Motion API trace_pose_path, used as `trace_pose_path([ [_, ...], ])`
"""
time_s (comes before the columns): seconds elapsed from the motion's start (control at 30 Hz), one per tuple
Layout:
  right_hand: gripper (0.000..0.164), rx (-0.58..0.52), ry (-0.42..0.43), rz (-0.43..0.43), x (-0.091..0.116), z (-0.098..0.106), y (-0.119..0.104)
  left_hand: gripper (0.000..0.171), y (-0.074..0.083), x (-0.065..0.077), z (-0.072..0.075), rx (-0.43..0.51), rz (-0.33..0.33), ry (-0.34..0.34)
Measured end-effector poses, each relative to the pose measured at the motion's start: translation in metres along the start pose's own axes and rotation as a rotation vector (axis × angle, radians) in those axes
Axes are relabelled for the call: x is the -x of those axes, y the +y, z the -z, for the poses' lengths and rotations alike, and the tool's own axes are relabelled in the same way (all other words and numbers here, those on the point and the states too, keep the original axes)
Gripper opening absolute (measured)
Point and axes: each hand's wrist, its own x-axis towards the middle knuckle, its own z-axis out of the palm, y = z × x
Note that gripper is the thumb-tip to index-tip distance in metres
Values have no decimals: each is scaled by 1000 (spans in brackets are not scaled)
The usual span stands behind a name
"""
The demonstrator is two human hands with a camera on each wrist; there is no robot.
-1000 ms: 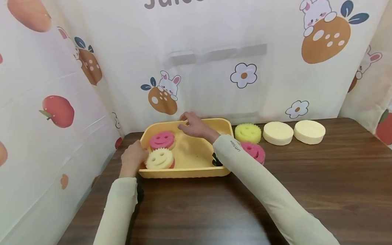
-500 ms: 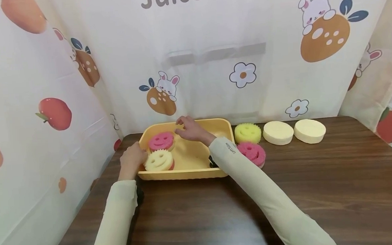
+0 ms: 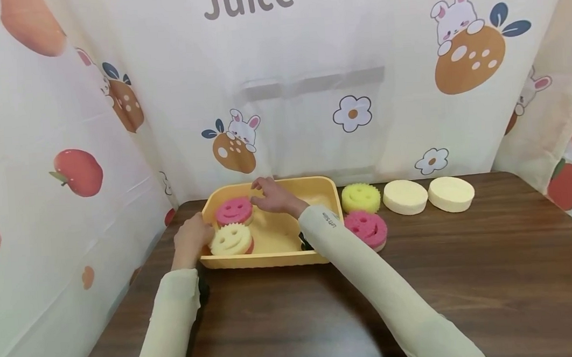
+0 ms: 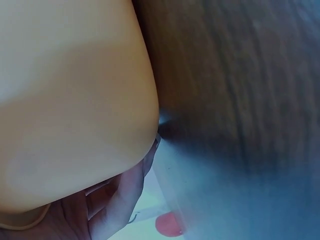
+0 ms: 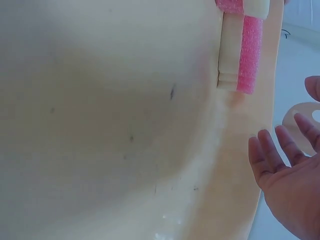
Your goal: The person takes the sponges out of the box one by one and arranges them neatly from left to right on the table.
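Note:
A yellow plastic basin (image 3: 266, 260) stands on the table. My left hand (image 3: 192, 238) grips its left wall; in the left wrist view the fingers (image 4: 127, 187) lie along the outside of that wall. Inside, at the left end, are a pink smiley sponge (image 3: 233, 211) and, nearer me, a cream smiley sponge (image 3: 231, 239) with a pink underside. Over the back part of the basin, just right of the pink sponge, hovers my right hand (image 3: 274, 196). Its fingers are spread and loosely bent, holding nothing, as the right wrist view also shows.
Right of the basin sit a yellow smiley sponge (image 3: 361, 198) and a second pink smiley sponge (image 3: 366, 228), the latter partly behind the right sleeve. Farther right are two cream round sponges (image 3: 405, 197). A printed curtain (image 3: 303, 134) hangs behind the brown table (image 3: 283, 313).
My right hand has drifted left above the basin, coming closer to the pink sponge inside. The left hand keeps its place on the wall. The sponges stay where they were.

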Motion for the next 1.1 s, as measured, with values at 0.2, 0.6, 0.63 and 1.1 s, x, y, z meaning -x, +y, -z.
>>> trace_pose_path([
  [0.2,51,92,-27,55,0,-5,-1,49,0,1,-1,3,0,-5],
  [0.6,61,129,-127,-30,1,-10,0,48,-2,-1,-2,25,6,-33],
  [0.63,61,137,-128,-28,0,-10,1,48,-2,-1,-2,25,1,-32],
  [1.1,67,213,-202,-18,-4,-13,3,50,-3,-4,-1,30,-17,-55],
])
